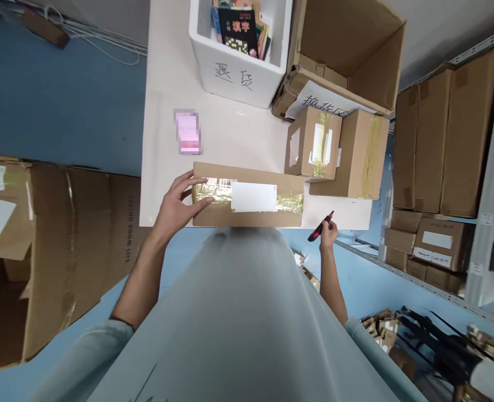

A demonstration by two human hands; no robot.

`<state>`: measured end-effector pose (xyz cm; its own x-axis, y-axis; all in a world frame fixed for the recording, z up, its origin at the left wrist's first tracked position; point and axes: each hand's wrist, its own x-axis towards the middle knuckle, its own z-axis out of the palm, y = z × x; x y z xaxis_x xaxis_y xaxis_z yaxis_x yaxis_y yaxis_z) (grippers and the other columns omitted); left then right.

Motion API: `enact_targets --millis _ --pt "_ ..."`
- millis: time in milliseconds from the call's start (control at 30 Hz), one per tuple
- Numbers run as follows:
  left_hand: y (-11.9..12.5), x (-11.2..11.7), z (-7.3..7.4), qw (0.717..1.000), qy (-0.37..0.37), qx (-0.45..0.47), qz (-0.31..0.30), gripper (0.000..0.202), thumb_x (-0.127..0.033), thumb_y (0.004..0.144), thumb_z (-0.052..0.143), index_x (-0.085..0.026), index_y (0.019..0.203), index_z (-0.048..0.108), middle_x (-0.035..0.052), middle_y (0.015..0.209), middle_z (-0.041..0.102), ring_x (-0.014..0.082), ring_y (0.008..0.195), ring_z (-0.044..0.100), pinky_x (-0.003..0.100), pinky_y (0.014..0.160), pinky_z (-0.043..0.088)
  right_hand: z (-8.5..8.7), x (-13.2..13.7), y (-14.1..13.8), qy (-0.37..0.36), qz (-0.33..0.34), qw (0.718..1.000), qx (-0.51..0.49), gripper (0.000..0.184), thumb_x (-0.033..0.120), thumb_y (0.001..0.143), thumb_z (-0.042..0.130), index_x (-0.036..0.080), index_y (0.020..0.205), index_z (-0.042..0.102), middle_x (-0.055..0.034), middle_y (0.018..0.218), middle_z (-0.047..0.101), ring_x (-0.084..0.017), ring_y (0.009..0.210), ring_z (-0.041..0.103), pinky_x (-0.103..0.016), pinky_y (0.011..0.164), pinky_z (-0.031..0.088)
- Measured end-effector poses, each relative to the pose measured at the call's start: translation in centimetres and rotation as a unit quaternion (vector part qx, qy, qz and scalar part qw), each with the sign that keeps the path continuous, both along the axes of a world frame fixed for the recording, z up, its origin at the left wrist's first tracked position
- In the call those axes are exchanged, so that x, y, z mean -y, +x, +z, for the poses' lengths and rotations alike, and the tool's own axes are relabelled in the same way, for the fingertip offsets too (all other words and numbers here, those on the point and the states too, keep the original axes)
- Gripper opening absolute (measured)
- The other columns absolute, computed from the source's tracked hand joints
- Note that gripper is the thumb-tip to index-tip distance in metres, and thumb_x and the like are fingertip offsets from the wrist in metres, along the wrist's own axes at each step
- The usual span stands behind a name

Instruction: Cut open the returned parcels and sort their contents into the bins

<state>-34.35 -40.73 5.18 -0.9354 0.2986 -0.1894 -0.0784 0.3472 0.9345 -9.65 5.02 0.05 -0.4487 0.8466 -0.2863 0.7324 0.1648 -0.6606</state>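
Observation:
A long, narrow cardboard box (213, 218) lies across the table's near edge, close against my body. Shiny tape runs along its top, and a white label (254, 197) sits in the middle. My left hand (183, 200) grips the box's left end, thumb and fingers on the taped top. Off the box's right end, my right hand (329, 233) holds a red and black utility knife (321, 225), its tip pointing up and to the right. Whether the blade is out is too small to tell.
Two taped cartons (359, 153) stand at the table's right, before a large open box (351, 39). A white foam bin (238, 72) with books is at the back. A pixelated pink item (188, 132) lies on the left. Shelves (479, 223) stand right; a big carton (87, 234) left.

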Motion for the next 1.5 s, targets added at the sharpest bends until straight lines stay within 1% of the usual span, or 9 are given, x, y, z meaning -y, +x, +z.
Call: enact_targets --millis 133,267,433,533,600,700,867,1000,1500 --pt "-1.0 0.9 -1.2 0.997 0.031 0.027 -0.059 0.072 -0.080 0.086 0.087 -0.031 0.138 0.076 0.0121 0.180 0.050 0.0374 0.172 0.047 0.055 0.135 0.051 3.1 3.1 -1.4 -0.017 -0.002 1.000 0.002 0.064 0.088 0.079 0.059 0.027 0.098 0.060 0.0014 0.082 0.067 -0.017 0.061 0.061 -0.033 0.059 0.055" --pt "-1.4 0.3 -2.7 0.994 0.047 0.009 -0.103 0.085 -0.080 0.085 0.090 -0.028 0.147 0.065 0.0169 0.187 0.037 0.0404 0.179 0.032 0.061 0.140 0.041 8.6 4.9 -4.1 0.022 0.051 0.998 -0.033 0.060 0.085 0.092 0.061 0.027 0.107 0.063 -0.0019 0.090 0.073 -0.018 0.065 0.065 -0.034 0.065 0.057" --pt "-1.1 -0.8 -4.4 0.991 0.077 -0.042 -0.106 0.093 -0.086 0.087 0.087 -0.026 0.151 0.056 0.0213 0.190 0.026 0.0412 0.182 0.024 0.061 0.145 0.030 16.0 9.3 -9.9 0.086 0.227 0.970 -0.021 0.060 0.076 0.111 0.053 0.026 0.138 0.072 -0.0059 0.094 0.079 -0.025 0.075 0.072 -0.040 0.076 0.061" --pt "-0.9 -0.8 -5.2 0.989 0.089 -0.046 -0.106 0.090 -0.090 0.090 0.081 -0.026 0.148 0.057 0.0213 0.190 0.025 0.0415 0.182 0.022 0.061 0.146 0.028 18.5 14.0 -14.4 0.092 0.431 0.896 0.050 0.061 0.075 0.116 0.049 0.026 0.140 0.077 -0.0098 0.112 0.086 -0.028 0.091 0.078 -0.039 0.086 0.059" --pt "-0.8 -0.7 -5.5 0.989 0.094 -0.049 -0.108 0.085 -0.091 0.093 0.077 -0.027 0.147 0.058 0.0205 0.191 0.026 0.0412 0.183 0.021 0.062 0.146 0.028 19.1 17.3 -17.3 0.099 0.562 0.817 0.084 0.061 0.070 0.121 0.041 0.027 0.142 0.078 -0.0107 0.127 0.086 -0.031 0.108 0.079 -0.038 0.090 0.056" --pt "-0.5 -0.6 -5.8 0.988 0.101 -0.060 -0.102 0.080 -0.088 0.096 0.076 -0.027 0.146 0.060 0.0193 0.191 0.026 0.0406 0.182 0.025 0.061 0.146 0.028 19.2 21.3 -20.9 0.134 0.663 0.717 0.166 0.058 0.060 0.126 0.032 0.028 0.151 0.073 -0.0090 0.125 0.085 -0.030 0.104 0.079 -0.034 0.082 0.050" --pt "-0.2 -1.0 -5.9 0.988 0.110 -0.053 -0.089 0.074 -0.079 0.097 0.081 -0.027 0.146 0.062 0.0179 0.191 0.027 0.0398 0.182 0.023 0.061 0.146 0.028 18.8 24.6 -23.7 0.191 0.715 0.623 0.255 0.053 0.054 0.127 0.032 0.028 0.154 0.068 -0.0110 0.125 0.083 -0.030 0.096 0.079 -0.035 0.077 0.045" --pt "-0.1 -1.2 -5.8 0.988 0.122 -0.052 -0.080 0.071 -0.076 0.097 0.084 -0.028 0.144 0.063 0.0176 0.192 0.028 0.0400 0.182 0.024 0.061 0.145 0.029 18.7 25.2 -24.3 0.205 0.729 0.589 0.282 0.049 0.049 0.128 0.034 0.026 0.156 0.066 -0.0127 0.128 0.082 -0.030 0.095 0.079 -0.034 0.076 0.044" --pt "0.0 -1.2 -6.2 0.986 0.130 -0.059 -0.088 0.068 -0.074 0.097 0.084 -0.029 0.143 0.062 0.0183 0.192 0.027 0.0408 0.183 0.022 0.067 0.144 0.029 19.4 26.6 -25.7 0.233 0.744 0.536 0.323 0.048 0.027 0.124 0.037 0.026 0.169 0.055 -0.0160 0.136 0.080 -0.031 0.099 0.080 -0.037 0.078 0.048"
